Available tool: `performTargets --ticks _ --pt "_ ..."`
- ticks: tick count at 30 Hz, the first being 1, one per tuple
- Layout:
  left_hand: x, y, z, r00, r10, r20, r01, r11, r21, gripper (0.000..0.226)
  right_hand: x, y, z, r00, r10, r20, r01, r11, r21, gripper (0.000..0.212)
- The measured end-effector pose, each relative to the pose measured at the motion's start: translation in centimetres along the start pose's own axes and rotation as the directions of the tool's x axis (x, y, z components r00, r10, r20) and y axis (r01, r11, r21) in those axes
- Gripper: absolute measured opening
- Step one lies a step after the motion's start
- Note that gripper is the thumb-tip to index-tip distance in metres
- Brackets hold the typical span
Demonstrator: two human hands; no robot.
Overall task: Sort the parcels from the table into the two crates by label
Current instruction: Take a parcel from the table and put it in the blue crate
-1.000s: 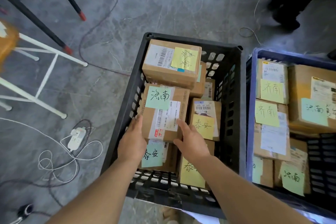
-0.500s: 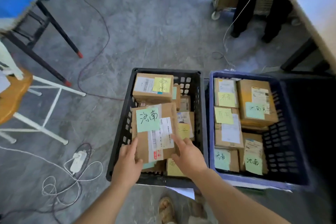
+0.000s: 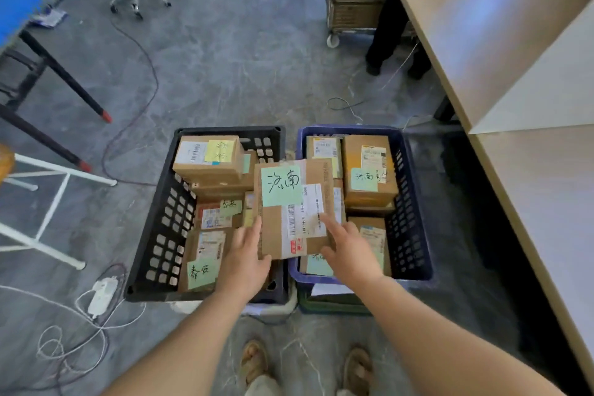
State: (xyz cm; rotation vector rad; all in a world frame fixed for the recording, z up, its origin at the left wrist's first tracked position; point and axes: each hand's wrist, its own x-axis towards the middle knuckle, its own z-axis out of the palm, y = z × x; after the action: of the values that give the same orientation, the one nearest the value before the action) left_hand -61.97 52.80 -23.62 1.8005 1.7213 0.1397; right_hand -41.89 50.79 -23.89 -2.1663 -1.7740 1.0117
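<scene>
At the centre of the frame, the left hand [image 3: 244, 262] pinches the lower left corner of the parcel [image 3: 295, 209]; the right hand [image 3: 350, 254] grips the lower right corner, one finger lying across the shipping label [image 3: 310, 212]; the parcel hangs roughly level over the seam where the black crate [image 3: 160, 235] meets the blue crate [image 3: 414, 219]; its green note [image 3: 281, 185] looks to match the one on a sorted box [image 3: 369, 170] in the blue crate, so that seems the right home; best to swing right, clear the near rim, lower it flat onto the boxes there, note up; release only once it sits steady.
</scene>
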Motion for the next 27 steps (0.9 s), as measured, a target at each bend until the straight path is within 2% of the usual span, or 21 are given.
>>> performTargets --ticks 6,12,20,27 --pt "-0.2 7.7 8.1 0.996 0.055 0.072 -0.054 0.998 -0.022 0.08 -2.9 10.0 -3.9 0.993 0.09 -0.073 -0.088 0.996 0.021 0.061" --pt "0.9 11.6 13.4 0.982 0.109 0.155 -0.107 0.994 -0.021 0.079 -3.1 16.5 -5.2 0.984 0.169 -0.057 -0.169 0.986 0.007 0.058" --pt "3.2 12.2 17.5 0.966 0.099 0.239 -0.11 0.993 0.033 0.078 -0.9 20.4 -4.2 0.975 0.223 0.013 -0.222 0.974 -0.042 0.06" --pt "6.8 10.9 20.3 0.958 0.037 0.283 -0.059 0.996 0.07 0.079 3.4 22.1 -2.6 0.97 0.228 0.081 -0.207 0.955 -0.211 0.063"
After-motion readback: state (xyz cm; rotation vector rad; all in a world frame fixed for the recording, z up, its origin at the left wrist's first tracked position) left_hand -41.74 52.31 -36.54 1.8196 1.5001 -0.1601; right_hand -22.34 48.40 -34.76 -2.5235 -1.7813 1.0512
